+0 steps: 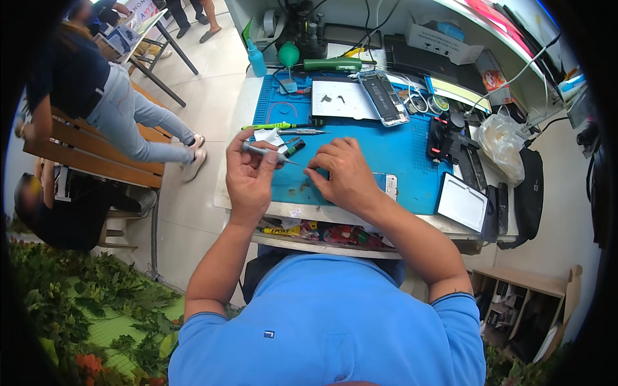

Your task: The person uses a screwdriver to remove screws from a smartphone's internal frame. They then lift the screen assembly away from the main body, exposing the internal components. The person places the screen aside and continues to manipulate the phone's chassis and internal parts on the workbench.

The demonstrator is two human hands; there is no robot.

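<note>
Over the near left part of the blue work mat, my left hand is closed around a slim grey precision screwdriver. Its thin shaft points right, toward my right hand. The right fingertips are pinched together close to the screwdriver's tip; anything between them is too small to make out. A white phone-shaped part lies partly hidden behind my right forearm. Beyond the hands, an opened phone leans across the edge of a white pad that carries small dark pieces.
A yellow-green pen-like tool and a silver one lie beyond my left hand. A blue bottle and green air blower stand farther back. On the right are a black-and-red clamp fixture, white tray and plastic bag.
</note>
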